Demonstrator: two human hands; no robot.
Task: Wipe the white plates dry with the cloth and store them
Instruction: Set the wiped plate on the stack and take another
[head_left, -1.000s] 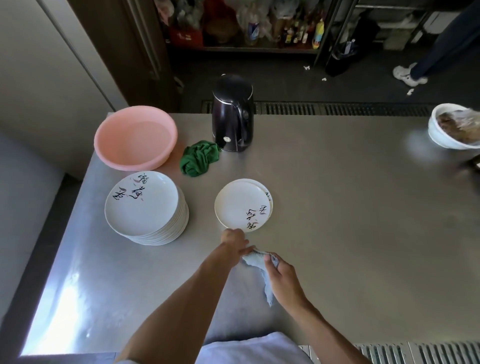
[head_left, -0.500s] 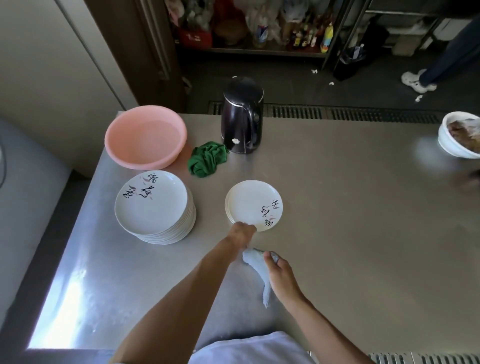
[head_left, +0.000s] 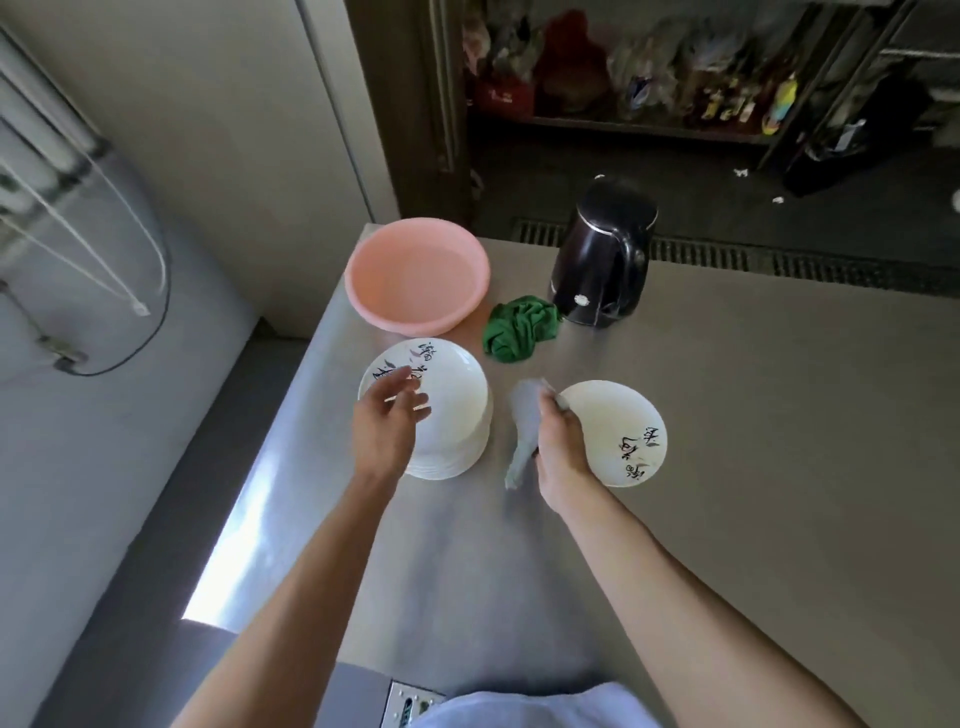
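White plate stack (head_left: 457, 415) sat on steel table (head_left: 753, 493). Left hand (head_left: 387, 426) over stack, fingers spread and loose, holding nothing. Right hand (head_left: 558, 449) just right of stack, gripping pale cloth (head_left: 522, 415). Separate white plate (head_left: 618, 431) further right of stack.

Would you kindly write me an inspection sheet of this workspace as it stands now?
Surface: steel table, bare metal with a bright glare patch at its left edge.
Job's things: stack of white plates near the left edge; separate white plate lying flat to its right; pale cloth between them.
Clutter: pink basin, green rag, black kettle, all at the far side.
Hands: left hand open above the stack; right hand grips the cloth beside the separate plate.
Cables: dark cable loop on the left wall.
Surroundings: cluttered shelf and floor grate behind the table.
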